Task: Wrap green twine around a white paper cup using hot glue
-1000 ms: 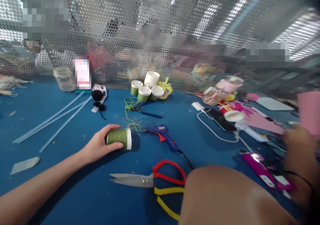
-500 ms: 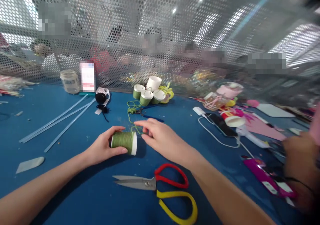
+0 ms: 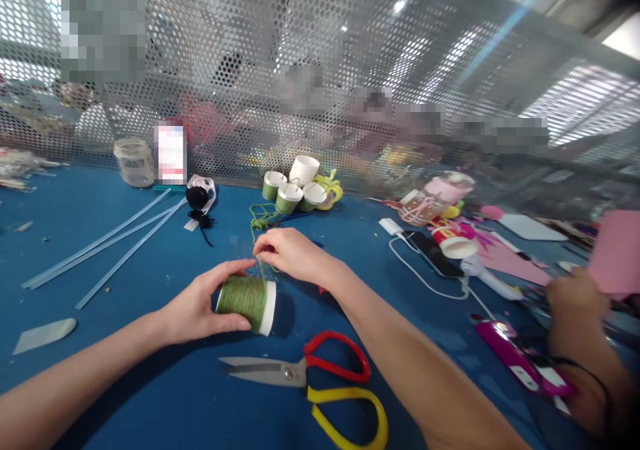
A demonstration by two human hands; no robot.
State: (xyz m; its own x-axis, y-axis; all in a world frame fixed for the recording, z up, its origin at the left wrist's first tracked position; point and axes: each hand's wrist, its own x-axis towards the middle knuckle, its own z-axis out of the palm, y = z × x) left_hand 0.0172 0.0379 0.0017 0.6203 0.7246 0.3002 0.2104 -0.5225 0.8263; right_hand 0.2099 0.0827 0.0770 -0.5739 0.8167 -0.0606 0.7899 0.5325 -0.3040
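Note:
My left hand [image 3: 200, 301] is closed around a paper cup [image 3: 245, 303] wrapped in green yarn, tipped on its side with a white rim facing right. Just above and right of it, my right hand [image 3: 285, 253] pinches the green yarn [image 3: 262, 270] that runs from the cup. That strand leads back to a small green tangle [image 3: 260, 223] on the table, beside dark-handled tool parts partly hidden by my hand. Large scissors [image 3: 290, 372] with one red and one yellow handle lie open in front of the cup.
Several small white-rimmed cups [image 3: 289, 197], some green-wrapped, stand at the back by a perforated metal screen [image 3: 320, 57]. Pale strips [image 3: 127, 263] and a clear jar [image 3: 134, 163] are left. A phone [image 3: 433, 253] with cable lies right, near a magenta glue gun [image 3: 515, 357] and another person's hand [image 3: 575, 297].
My right hand has moved left and slightly up, closer to the cup, its fingers now drawn together on the yarn. The cup is slightly lower and turned a little.

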